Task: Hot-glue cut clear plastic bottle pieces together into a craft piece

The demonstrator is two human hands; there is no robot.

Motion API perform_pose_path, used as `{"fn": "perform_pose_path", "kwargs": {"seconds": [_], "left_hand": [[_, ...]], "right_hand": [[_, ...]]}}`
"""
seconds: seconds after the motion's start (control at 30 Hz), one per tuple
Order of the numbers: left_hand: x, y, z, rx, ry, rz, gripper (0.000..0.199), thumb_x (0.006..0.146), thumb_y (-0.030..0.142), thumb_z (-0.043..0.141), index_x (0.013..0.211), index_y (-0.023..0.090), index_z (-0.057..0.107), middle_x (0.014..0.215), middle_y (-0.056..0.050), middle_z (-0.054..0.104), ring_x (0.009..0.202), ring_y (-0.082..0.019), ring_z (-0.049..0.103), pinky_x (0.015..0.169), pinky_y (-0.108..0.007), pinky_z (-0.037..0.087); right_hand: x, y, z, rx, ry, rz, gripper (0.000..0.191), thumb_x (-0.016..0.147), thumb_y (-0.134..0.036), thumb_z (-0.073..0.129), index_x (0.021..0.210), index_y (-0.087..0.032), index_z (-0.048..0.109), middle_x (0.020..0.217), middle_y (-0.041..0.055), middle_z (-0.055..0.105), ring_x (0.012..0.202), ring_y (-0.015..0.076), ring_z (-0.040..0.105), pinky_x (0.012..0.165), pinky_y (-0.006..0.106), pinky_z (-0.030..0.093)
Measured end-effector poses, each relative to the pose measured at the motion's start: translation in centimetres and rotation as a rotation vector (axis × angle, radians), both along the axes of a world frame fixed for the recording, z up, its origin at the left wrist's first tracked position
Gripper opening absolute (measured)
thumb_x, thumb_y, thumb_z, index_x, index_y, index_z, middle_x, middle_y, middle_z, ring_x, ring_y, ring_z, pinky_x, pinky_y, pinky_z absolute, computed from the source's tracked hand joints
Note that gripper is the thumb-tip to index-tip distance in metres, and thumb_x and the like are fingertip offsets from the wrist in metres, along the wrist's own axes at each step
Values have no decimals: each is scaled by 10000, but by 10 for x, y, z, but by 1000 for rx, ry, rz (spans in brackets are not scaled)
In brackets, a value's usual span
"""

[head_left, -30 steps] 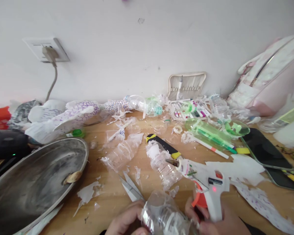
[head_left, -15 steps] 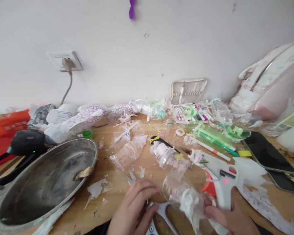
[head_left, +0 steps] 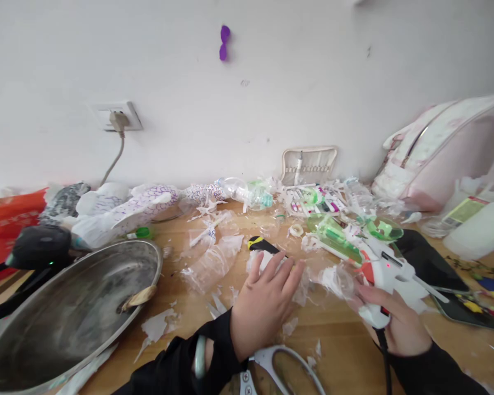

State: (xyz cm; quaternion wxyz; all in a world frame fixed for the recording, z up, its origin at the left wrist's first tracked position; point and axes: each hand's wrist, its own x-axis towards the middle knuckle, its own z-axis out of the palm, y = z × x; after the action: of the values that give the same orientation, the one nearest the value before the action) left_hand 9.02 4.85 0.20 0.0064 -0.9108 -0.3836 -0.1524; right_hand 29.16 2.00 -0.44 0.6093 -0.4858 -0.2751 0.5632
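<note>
My right hand (head_left: pixel 397 315) is closed round a white hot glue gun (head_left: pixel 389 269) with an orange trigger, its cord hanging down. A clear plastic bottle piece (head_left: pixel 340 281) wrapped in white film is at that hand's fingertips; whether they grip it is unclear. My left hand (head_left: pixel 267 302) lies palm down with fingers stretched, over a crumpled white-and-clear plastic piece (head_left: pixel 254 260) and partly over a black-and-yellow utility knife (head_left: pixel 258 242). Its contact with them is hidden. Scissors (head_left: pixel 278 359) with grey handles lie beneath the left wrist.
A metal basin (head_left: pixel 66 307) with a wooden-looking piece stands at left. Bottle scraps (head_left: pixel 214 263), a green bottle part (head_left: pixel 329 230) and markers (head_left: pixel 308 200) litter the table. A dark phone (head_left: pixel 428 258), a white container (head_left: pixel 477 230) and a pink-white backpack (head_left: pixel 448 148) are at right.
My left hand has moved forward and right from the scissors to the crumpled plastic and knife. My right hand has moved forward and right with the glue gun, turning it. The camera view has tilted up.
</note>
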Motion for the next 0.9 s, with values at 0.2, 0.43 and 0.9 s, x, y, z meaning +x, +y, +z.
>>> {"fn": "perform_pose_path", "kwargs": {"seconds": [0.2, 0.43, 0.9], "left_hand": [[-6, 9, -1, 76, -59, 55, 432, 843, 237, 415, 1266, 173, 359, 1155, -44, 581, 1107, -179, 457, 1034, -397, -5], [-5, 6, 8, 104, -18, 129, 573, 758, 494, 499, 1239, 205, 383, 1207, -40, 545, 1148, -211, 416, 1034, -431, 132], [3, 17, 17, -25, -20, 167, 364, 731, 267, 528, 1077, 163, 485, 1063, -75, 594, 1039, -240, 479, 1032, -501, 87]], "right_hand": [[4, 3, 5, -24, 276, -27, 159, 531, -171, 728, 609, -182, 590, 524, -39, 514, 433, 75, 457, 426, 195, 441], [5, 11, 1, -129, 527, -25, 246, 408, -82, 734, 564, -173, 567, 399, -72, 478, 382, 60, 433, 356, 181, 385], [10, 14, -5, -163, 658, 9, 265, 444, -73, 718, 446, -158, 467, 372, -82, 482, 402, 47, 478, 376, 173, 392]]}}
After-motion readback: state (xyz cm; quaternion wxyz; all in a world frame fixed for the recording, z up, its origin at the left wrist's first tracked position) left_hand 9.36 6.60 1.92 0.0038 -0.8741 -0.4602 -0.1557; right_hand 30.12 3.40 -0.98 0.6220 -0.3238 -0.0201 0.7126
